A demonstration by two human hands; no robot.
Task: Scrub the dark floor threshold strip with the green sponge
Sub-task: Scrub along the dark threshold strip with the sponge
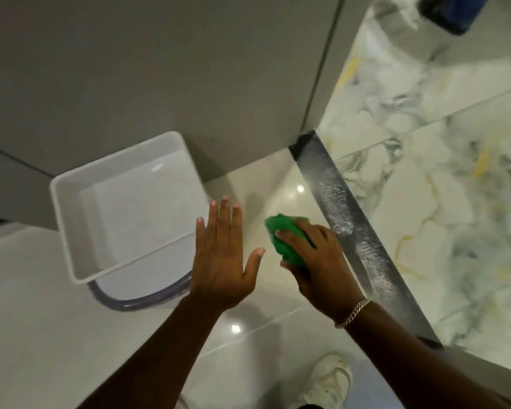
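A person looks down at a glossy pale tiled floor [278,335] from above, both bare forearms reaching away from the camera.

The right hand [316,261] is curled around a crumpled green sponge [283,240], fingers draped over its top and thumb tucked against its near side. The sponge sticks out past the fingertips toward the left and far side. Sponge and hand sit over the pale tile, just to the left of the dark floor threshold strip [357,240]; whether the sponge presses on the floor cannot be told. A thin chain bracelet [353,312] circles the right wrist.

The threshold strip is a long dark band running diagonally from the far middle of the scene down toward the near right. White soapy streaks and foam cover much of its surface beside the right hand. To the right of the strip lies a marbled floor [440,202] with grey and yellow veining.

The left hand [223,258] is open and flat, palm down, fingers spread and pointing away, holding nothing. It lies just left of the sponge, with a small gap between thumb and sponge.

Further left, a white rectangular tub [71,208] stands on the floor, partly overlapping a clear rounded container [130,304] beneath it. A grey wall [160,69] fills the far side. A white shoe [328,382] shows at the near edge.
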